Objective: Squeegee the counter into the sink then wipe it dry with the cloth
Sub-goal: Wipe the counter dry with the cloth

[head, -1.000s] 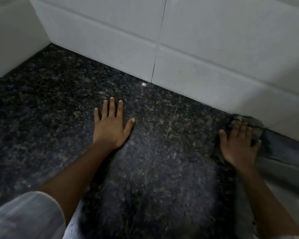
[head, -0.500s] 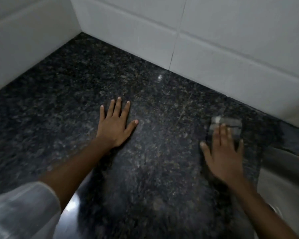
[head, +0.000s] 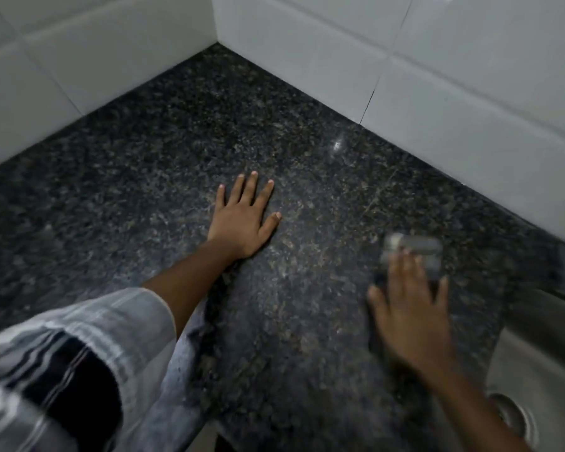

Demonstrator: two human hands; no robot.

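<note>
My left hand [head: 243, 220] lies flat on the dark speckled granite counter [head: 163, 164], fingers spread, holding nothing. My right hand [head: 411, 308] presses palm-down on a grey cloth [head: 415, 247], blurred by motion; the cloth's far edge shows beyond my fingertips. The steel sink [head: 542, 360] with its round drain [head: 516, 415] sits at the lower right, just beside my right hand. No squeegee is in view.
White tiled walls [head: 437, 93] meet in a corner at the back, bounding the counter on the left and far sides. A striped sleeve [head: 79, 347] covers my left upper arm. The counter's front edge runs near the bottom of the view.
My right hand has slid the cloth left and toward me, away from the back wall near the sink. My left hand stays planted. The view has shifted to show the wall corner.
</note>
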